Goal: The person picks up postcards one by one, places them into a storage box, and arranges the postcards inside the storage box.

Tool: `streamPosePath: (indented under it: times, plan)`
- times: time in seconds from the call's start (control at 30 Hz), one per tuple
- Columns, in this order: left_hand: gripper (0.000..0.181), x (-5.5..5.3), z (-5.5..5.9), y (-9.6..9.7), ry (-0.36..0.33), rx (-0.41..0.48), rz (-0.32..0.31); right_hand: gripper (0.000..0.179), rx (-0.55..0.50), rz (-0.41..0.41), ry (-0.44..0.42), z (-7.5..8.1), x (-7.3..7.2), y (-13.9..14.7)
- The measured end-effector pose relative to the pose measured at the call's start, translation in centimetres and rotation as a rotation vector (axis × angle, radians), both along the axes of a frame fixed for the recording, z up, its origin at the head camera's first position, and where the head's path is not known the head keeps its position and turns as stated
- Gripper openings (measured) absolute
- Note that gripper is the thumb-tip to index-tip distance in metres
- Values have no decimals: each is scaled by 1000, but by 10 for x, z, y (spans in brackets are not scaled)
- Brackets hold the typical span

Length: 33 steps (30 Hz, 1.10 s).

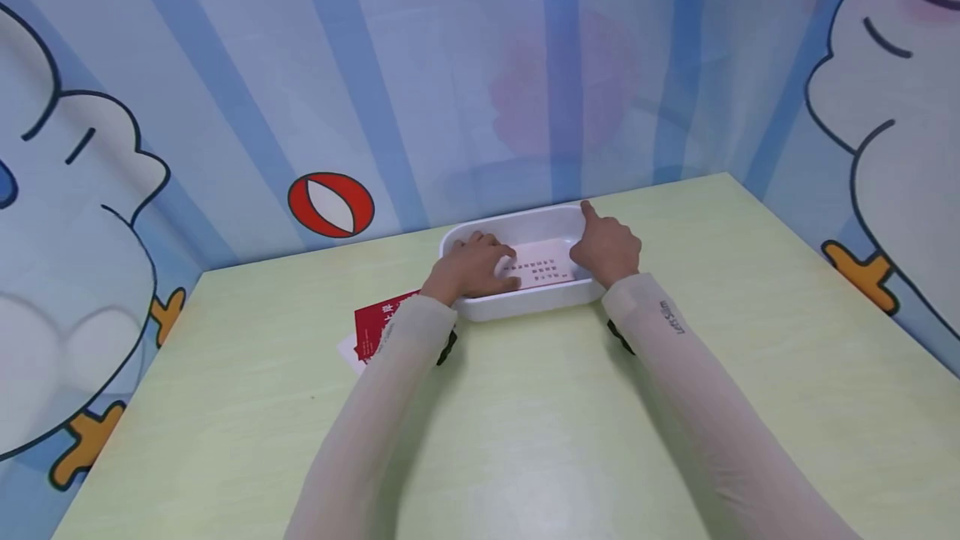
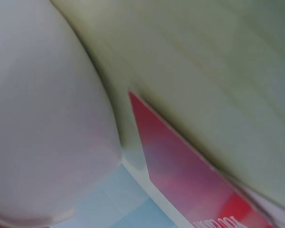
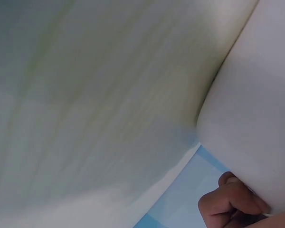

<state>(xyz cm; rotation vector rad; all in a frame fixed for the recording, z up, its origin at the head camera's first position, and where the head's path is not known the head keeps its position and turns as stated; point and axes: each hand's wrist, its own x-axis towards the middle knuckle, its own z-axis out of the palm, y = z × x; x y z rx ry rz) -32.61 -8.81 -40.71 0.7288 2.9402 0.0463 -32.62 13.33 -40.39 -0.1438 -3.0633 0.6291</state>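
At centre, left hand (image 1: 471, 267) spread, right hand (image 1: 611, 250) gripping tray (image 1: 540, 300): apparently card (image 1: 542, 263) settling; next calls for steadiness.

Cartoon-printed backdrops (image 1: 480, 48) enclosing a table (image 1: 525, 432) suggest a booth.

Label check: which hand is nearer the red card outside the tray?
Left. Left hand is right of the red card, at one end of the tray; right hand farther, at the other.

On the table (image 1: 225, 407), cards (image 1: 375, 328) lie left of the tray (image 1: 540, 301), which holds, it seems, another card (image 1: 546, 263).
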Motion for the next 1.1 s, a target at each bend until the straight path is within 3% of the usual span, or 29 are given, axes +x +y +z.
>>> streamPosePath:
  times: [0.6, 0.87, 1.1]
  plan:
    - [57, -2, -3, 0, 40, 2, -2, 79, -13, 8, -2, -2, -1, 2]
    - [53, 2, 0, 0, 44, 129, 4, 78, 5, 17, -7, 1, -1, 1]
    - [49, 1, 1, -3, 55, 169, -10, 78, 28, 15, -4, 0, -1, -1]
